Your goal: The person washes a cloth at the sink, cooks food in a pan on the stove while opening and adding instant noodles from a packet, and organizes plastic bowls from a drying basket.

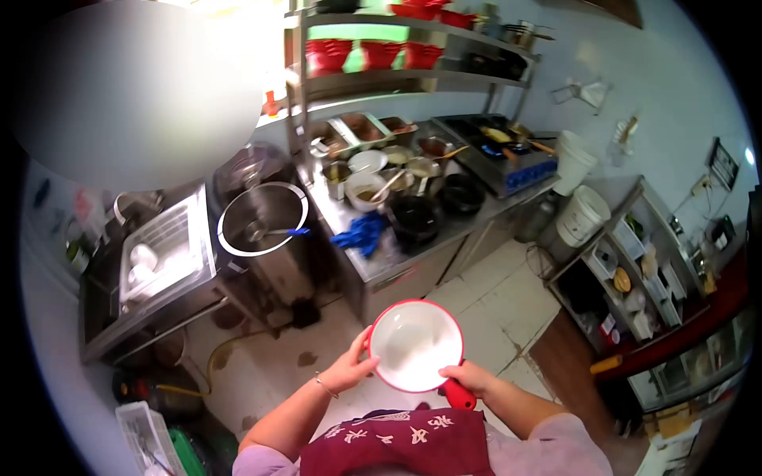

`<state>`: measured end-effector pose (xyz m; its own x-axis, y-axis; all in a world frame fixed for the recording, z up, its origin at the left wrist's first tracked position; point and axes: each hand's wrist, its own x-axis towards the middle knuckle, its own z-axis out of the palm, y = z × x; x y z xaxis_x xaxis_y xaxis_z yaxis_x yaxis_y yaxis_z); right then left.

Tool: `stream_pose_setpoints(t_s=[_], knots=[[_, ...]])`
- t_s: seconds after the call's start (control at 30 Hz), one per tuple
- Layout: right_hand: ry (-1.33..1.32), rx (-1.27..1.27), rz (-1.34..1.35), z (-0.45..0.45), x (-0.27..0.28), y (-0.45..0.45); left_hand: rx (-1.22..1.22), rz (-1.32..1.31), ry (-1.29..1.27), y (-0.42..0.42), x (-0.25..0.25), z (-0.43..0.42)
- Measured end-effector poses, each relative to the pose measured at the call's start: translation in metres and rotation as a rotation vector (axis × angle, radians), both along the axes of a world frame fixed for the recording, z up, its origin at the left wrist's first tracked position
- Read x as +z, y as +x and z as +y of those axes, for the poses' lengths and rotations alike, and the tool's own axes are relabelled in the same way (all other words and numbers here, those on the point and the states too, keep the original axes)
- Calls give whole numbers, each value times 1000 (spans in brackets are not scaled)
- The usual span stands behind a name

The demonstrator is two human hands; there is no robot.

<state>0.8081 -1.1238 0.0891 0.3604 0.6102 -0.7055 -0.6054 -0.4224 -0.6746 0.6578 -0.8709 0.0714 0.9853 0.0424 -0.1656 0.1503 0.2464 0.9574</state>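
Note:
A white saucepan [413,343] with a red rim and a red handle [459,394] is held in front of my apron, over the floor. Its inside faces up toward me, and I make out no food in it. My left hand [355,366] is closed on the pan's left edge, thumb over the rim. At the lower right, my right hand [468,377] grips the pan where the handle joins, with the thumb on the rim. The undersides of both hands' fingers are hidden by the pan.
Ahead is a steel counter [389,268] with bowls, dark pans and a blue cloth [361,232]. A stove [508,155] stands at its far right. Left are a large steel pot [274,254] and a sink unit [208,274]. White buckets [583,214] and low shelves [627,270] line the right.

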Motion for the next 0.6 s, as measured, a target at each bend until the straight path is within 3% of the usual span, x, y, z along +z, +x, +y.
stream_pose_setpoints(t_s=[0.07, 0.13, 0.17, 0.2, 0.27, 0.4, 0.6], knots=[[44, 16, -260, -41, -7, 38, 38, 32, 151, 62, 6, -47], [31, 42, -282, -76, 14, 78, 126, -44, 537, 118, -24, -80], [13, 94, -321, -91, 29, 102, 101, 81, 341, 143, 4, -100], [11, 80, -325, -101, 44, 117, 89, 76, 342, 164, 3, -108], [84, -10, -216, -120, 67, 154, 123, -3, 546, 209, 5, -127], [154, -18, -188, -124, 79, 238, 142, -39, 545, 281, 40, -129], [293, -54, -28, -65, 136, 373, 195, -449, 32, 398, 106, -69]])
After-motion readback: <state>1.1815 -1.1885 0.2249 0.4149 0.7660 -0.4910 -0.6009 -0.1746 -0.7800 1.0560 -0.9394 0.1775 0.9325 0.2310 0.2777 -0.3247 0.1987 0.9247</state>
